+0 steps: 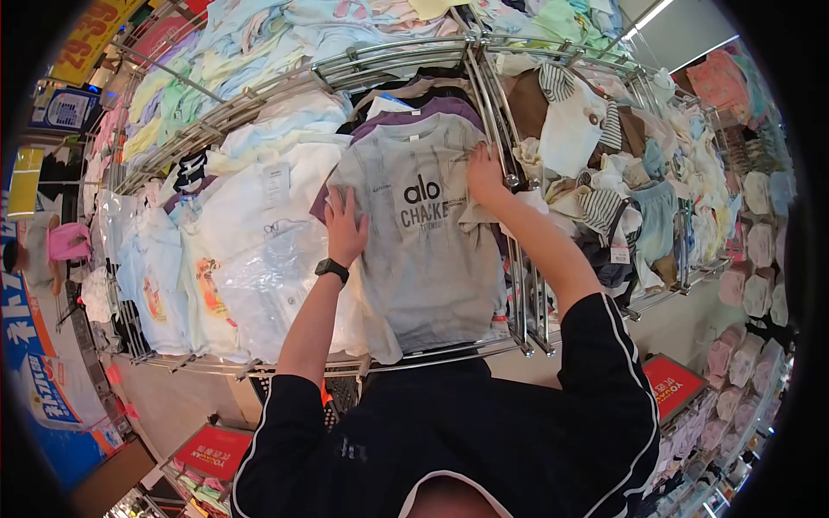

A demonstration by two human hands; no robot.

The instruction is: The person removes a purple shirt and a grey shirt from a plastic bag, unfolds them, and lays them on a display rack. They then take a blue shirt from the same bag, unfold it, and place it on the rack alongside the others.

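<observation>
A grey T-shirt (423, 276) printed "alo CHACKE" lies face up on a pile in the metal rack. On its left sleeve rests my left hand (347, 229), fingers spread flat on the cloth; a dark watch is on that wrist. My right hand (486, 179) lies at the shirt's right shoulder, beside the rack's upright bars, its fingers stretched out along the edge. Under the grey shirt, a purple shirt (453, 107) shows at the collar and left side. White garments in clear plastic (289, 233) lie right beside my left hand.
Chrome rack bars (492, 104) divide the bins. Striped and brown garments (604, 207) fill the right bin, with pastel clothes (285, 43) heaped behind. Red signs (211, 451) stand low on both sides. A person in pink (69, 242) is at the far left.
</observation>
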